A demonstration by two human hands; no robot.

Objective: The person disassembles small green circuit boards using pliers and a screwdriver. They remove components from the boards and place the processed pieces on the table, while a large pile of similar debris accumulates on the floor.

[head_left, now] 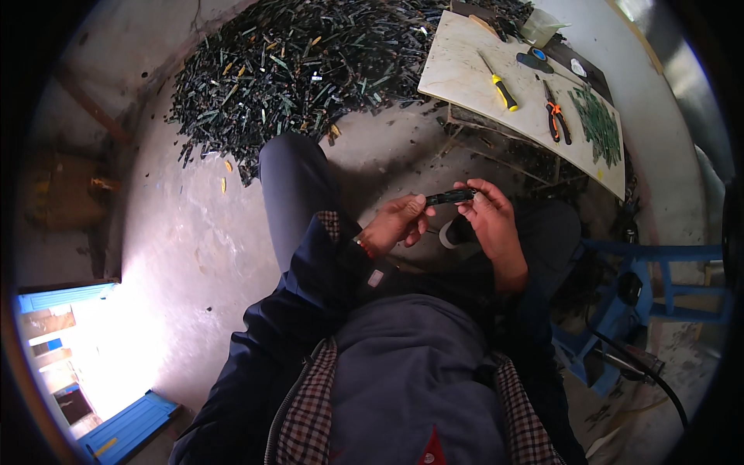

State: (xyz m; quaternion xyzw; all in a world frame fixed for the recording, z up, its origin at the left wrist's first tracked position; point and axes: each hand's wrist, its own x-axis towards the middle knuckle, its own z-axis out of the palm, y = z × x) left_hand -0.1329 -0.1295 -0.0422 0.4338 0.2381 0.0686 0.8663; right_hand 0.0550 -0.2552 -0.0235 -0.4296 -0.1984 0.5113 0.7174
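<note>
Between my two hands, above my lap, is a slim dark stick-shaped piece point(449, 198) with a hint of green; its exact kind is not plain. My left hand point(394, 223) pinches its left end between thumb and fingers. The fingertips of my right hand point(491, 218) close on its right end. To the far right, on a pale board, lie a yellow-handled screwdriver point(502, 89), orange-and-black pliers point(555, 115) and a heap of green strips point(595, 124).
A big heap of dark stick-like pieces point(294, 70) covers the floor ahead. The pale board point(465, 54) also bears a dark-handled tool point(535, 62), near a translucent container point(541, 28). On my right stands a blue stool point(639, 291) with a black cable point(651, 372). Bright light enters at lower left.
</note>
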